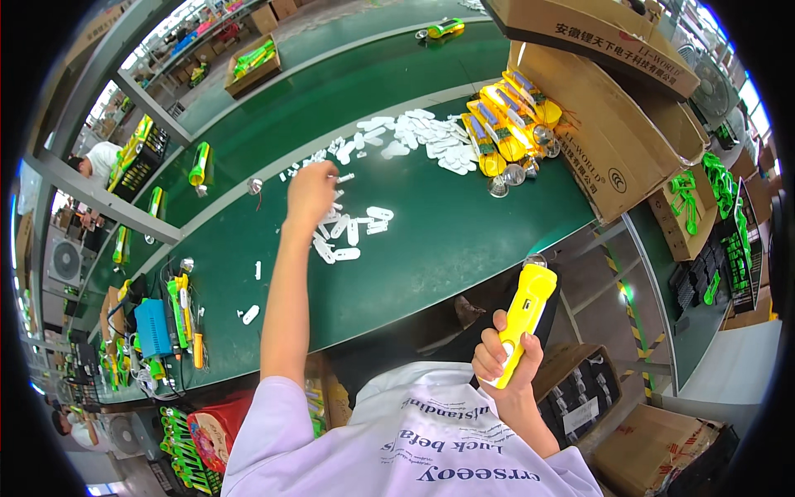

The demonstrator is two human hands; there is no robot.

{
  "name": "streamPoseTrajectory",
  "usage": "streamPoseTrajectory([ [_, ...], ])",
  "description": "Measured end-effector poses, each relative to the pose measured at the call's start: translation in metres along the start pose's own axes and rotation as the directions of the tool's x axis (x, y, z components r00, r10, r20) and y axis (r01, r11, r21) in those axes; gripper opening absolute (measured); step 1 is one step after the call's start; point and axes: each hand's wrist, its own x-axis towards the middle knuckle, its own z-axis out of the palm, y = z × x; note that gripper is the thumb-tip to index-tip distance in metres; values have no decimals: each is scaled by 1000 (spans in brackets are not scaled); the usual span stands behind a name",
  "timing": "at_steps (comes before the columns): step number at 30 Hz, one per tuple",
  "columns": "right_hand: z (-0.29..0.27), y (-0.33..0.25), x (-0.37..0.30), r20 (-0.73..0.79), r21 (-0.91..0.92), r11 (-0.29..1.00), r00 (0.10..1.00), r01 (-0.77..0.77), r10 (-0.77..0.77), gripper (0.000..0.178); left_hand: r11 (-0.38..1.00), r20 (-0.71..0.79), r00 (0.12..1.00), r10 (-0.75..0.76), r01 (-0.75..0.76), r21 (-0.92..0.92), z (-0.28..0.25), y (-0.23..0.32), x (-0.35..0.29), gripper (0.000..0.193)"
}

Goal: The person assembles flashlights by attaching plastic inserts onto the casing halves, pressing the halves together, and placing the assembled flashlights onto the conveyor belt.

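Observation:
My right hand (515,374) is wrapped around a yellow flashlight (530,300) in front of the table's near edge. Its clear lens end points up and away from me, and a white piece shows near my thumb. Over the green table my left hand (311,195) reaches into small white plastic parts (319,156). The left fingers are curled downward and closed; whether they pinch a part is hidden. Just nearer to me lies a loose group of white oval plates (352,230). A larger heap of white plates (431,137) spreads farther to the right.
Several opened yellow flashlight bodies (505,124) with wires lie beside a large cardboard box (609,141) at the right. At the left stand a blue box (152,327) and an orange-handled tool (199,349). Beyond a metal rail, yellow-green flashlights (199,164) rest on a green belt.

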Motion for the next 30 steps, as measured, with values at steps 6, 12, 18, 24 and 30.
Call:
streamPoseTrajectory([
  [6, 5, 0, 1, 19, -44, 999, 1000, 18, -17, 35, 984, -55, 994, 100, -107, -146, 21, -13, 31, 13],
  [12, 11, 0, -2, -27, -94, 995, 999, 26, -28, 33, 981, 6, 983, 182, -181, -63, 43, 11, 55, 20],
  [18, 7, -1, -10, -37, -103, 994, 998, 45, -49, 35, 989, 18, 990, 137, -135, -56, 59, 7, 61, 17],
  [24, 16, 9, -2, 10, -95, 995, 999, -41, 42, 34, 986, 37, 988, 151, -153, 72, 59, -6, 59, 16],
  [30, 16, 2, 11, 94, -64, 996, 993, -65, 71, 39, 406, 363, 916, 171, 270, -873, -20, 172, -58, 4],
])
